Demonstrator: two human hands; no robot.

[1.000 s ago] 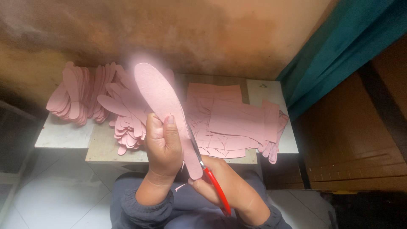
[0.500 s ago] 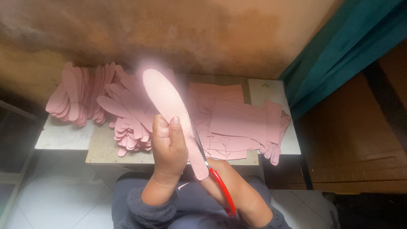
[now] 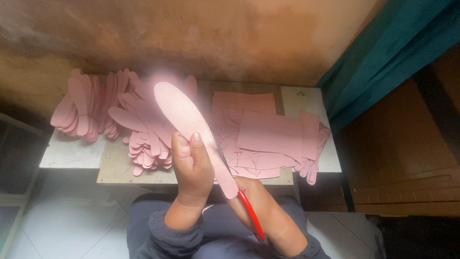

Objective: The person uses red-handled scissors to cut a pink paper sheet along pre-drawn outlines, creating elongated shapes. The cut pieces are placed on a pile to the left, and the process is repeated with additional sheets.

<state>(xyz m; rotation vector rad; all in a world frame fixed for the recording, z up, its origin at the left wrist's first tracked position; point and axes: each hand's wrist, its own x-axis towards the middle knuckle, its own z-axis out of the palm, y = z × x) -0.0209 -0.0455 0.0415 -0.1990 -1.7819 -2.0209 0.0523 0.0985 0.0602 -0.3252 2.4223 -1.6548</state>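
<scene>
My left hand [image 3: 191,165] grips a long pink insole-shaped cutout [image 3: 184,117] and holds it up over the low table [image 3: 115,168]. The cutout runs from upper left down to lower right, past my fingers. My right hand [image 3: 268,211] sits just below and right of it, closed around red-handled scissors [image 3: 250,215]. The scissor blades lie along the cutout's right edge, partly hidden behind it.
Stacks of finished pink insole shapes [image 3: 96,108] lie on the table's left and middle. Pink sheets and offcuts [image 3: 266,134] cover its right side. A stained wall rises behind, a teal curtain [image 3: 383,62] hangs at right, and white floor tiles [image 3: 62,225] show at lower left.
Both hands and the insole cutout have drifted slightly right and down in view. The scissors stay along the cutout's right edge.
</scene>
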